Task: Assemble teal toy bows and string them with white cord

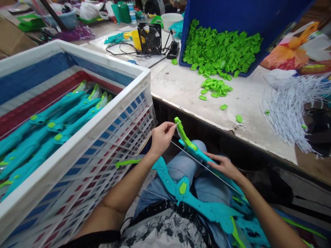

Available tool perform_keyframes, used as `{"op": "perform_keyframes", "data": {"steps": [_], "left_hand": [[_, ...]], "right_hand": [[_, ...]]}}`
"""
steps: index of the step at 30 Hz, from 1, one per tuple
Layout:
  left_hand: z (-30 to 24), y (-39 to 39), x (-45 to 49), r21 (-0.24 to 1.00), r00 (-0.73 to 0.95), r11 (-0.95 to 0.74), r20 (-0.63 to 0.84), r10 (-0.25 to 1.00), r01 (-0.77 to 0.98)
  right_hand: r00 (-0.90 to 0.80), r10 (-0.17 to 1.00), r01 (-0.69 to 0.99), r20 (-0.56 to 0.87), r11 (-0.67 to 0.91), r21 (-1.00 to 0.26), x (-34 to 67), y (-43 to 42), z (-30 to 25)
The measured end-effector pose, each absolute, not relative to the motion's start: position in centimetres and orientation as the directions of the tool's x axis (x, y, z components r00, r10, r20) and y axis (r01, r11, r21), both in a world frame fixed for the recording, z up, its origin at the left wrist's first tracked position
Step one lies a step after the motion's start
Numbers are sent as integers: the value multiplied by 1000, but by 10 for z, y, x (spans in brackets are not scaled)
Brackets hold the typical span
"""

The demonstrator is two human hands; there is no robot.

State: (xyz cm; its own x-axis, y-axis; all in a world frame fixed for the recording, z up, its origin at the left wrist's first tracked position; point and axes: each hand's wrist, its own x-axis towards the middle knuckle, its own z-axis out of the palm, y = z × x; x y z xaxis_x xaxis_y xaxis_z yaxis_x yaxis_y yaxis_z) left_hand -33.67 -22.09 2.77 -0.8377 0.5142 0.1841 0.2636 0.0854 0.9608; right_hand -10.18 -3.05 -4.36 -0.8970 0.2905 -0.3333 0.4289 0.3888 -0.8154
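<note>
My left hand pinches the end of a white string against the green tip of a teal toy bow. The string runs slack-free along the bow toward the lower right. My right hand grips the bow's teal limb, its fingers partly stretched along it. Another toy bow, teal with a green hexagonal piece at its middle, lies across my lap below both hands. Its lower right part merges with more teal pieces by my right forearm.
A white plastic crate at left holds several finished-looking bows. On the worktable, a blue bin lies tipped with green pieces spilling out. A bundle of white strings hangs over the right side. A small black fan stands behind.
</note>
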Motion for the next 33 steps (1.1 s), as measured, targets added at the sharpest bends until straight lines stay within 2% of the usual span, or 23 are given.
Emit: {"op": "perform_keyframes", "data": {"steps": [10, 17, 19, 22, 25, 27, 30, 33], "left_hand": [[30, -222, -331, 951, -837, 90, 214, 504, 297], [35, -220, -332, 955, -818, 84, 195, 540, 283], [35, -219, -336, 977, -818, 33, 157, 553, 210], [37, -217, -343, 997, -796, -83, 43, 603, -9], [41, -214, -349, 973, -726, -114, -70, 684, -200], [42, -214, -350, 958, -701, -111, -112, 705, -264], [42, -217, -349, 949, -711, -129, -122, 693, -289], [41, -222, -346, 947, -702, -136, -115, 702, -291]], "right_hand": [[-904, 301, 406, -303, 387, -828, -102, -33, -42], [-906, 290, 401, -308, 362, -841, -103, -37, -37], [-907, 287, 401, -309, 360, -843, -104, -38, -36], [-911, 273, 397, -309, 376, -838, -101, -38, -38], [-924, 253, 374, -285, 460, -805, -97, -39, -38], [-940, 291, 325, -180, 594, -736, -100, -41, -34], [-921, 364, 211, 141, 770, -602, -126, -51, -16], [-867, 343, 65, 362, 797, -600, -179, -65, 9]]}}
